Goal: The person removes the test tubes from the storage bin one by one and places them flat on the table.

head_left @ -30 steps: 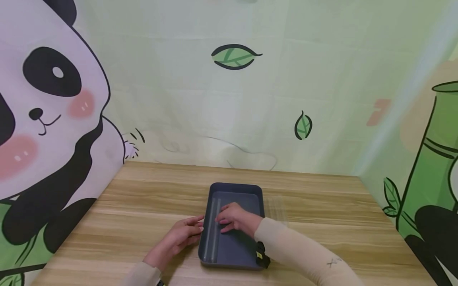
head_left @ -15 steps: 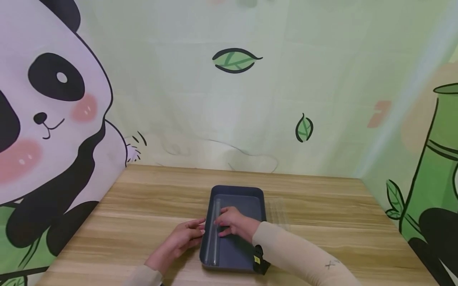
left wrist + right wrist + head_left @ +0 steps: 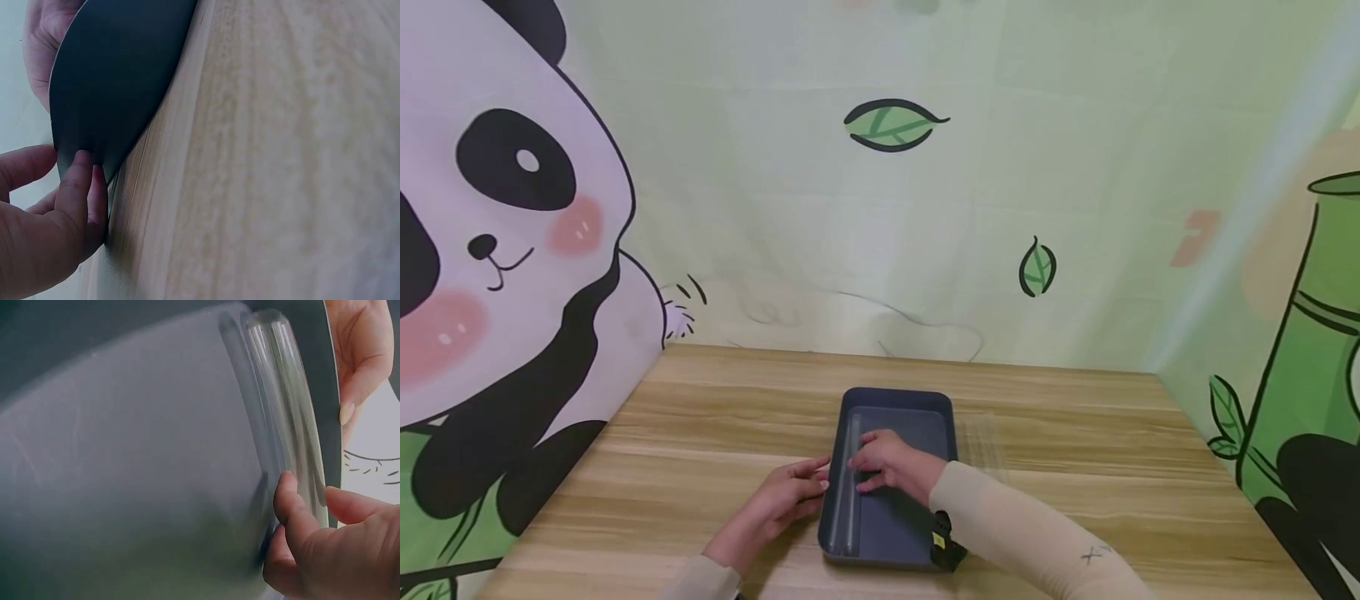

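Observation:
A dark blue rectangular tray [image 3: 895, 533] lies on the wooden table. Along its left inner wall rests a clear test tube [image 3: 275, 369], its rounded end showing in the right wrist view. My right hand [image 3: 891, 461] reaches into the tray; its thumb and fingers [image 3: 294, 506] pinch the tube from both sides. Outside the tray, my left hand [image 3: 786, 497] touches the left wall with fairly straight fingers. In the left wrist view, those fingertips [image 3: 81, 159] press the outer wall while the thumb meets the rim.
Several clear tubes [image 3: 983, 442] lie on the table [image 3: 1075, 433] just right of the tray, partly behind the right sleeve [image 3: 1022, 517]. A cloth wall [image 3: 775, 208] with a panda picture stands at the table's back.
The head view has shifted slightly. Both hands, the tray and the test tube keep nearly the same places.

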`<state>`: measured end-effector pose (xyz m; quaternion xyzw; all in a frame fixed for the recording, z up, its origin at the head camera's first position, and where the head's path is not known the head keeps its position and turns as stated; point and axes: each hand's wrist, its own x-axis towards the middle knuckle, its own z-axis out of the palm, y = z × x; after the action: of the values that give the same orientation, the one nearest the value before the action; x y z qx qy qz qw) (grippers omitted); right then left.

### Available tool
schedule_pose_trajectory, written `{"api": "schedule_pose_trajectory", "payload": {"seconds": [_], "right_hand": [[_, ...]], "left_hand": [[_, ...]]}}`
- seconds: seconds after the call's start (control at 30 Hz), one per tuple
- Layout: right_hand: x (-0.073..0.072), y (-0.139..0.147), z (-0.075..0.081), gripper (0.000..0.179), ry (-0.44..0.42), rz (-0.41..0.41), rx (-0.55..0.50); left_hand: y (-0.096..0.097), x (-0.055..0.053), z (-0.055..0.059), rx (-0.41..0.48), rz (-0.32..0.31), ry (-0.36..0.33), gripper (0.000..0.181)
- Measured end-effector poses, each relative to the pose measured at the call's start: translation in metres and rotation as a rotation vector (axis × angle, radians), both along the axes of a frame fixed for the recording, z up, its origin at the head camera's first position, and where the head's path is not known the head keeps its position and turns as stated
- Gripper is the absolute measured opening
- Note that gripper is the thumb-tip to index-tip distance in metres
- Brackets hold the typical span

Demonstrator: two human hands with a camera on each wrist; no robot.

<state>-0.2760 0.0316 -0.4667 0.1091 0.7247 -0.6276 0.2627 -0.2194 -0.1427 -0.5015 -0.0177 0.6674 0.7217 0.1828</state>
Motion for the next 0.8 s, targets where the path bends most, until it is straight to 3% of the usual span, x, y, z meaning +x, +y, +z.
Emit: {"api": "schedule_pose_trajectory", "payload": {"seconds": [0.17,0.4,0.8], "right_hand": [[-0.008,0.004,-0.007,0.062,-0.012,0.016,-0.016],[0.001,0.01,0.013,0.061,-0.001,0.015,-0.02],[0.003,0.027,0.032,0.058,0.026,0.029,-0.067]], "left_hand": [[0.0,0.002,-0.001,-0.004,0.005,-0.006,0.061],[0.001,0.001,0.0,-0.01,0.007,-0.008,0.061],[0.002,0.001,0.001,-0.013,0.026,-0.018,0.06]]}}
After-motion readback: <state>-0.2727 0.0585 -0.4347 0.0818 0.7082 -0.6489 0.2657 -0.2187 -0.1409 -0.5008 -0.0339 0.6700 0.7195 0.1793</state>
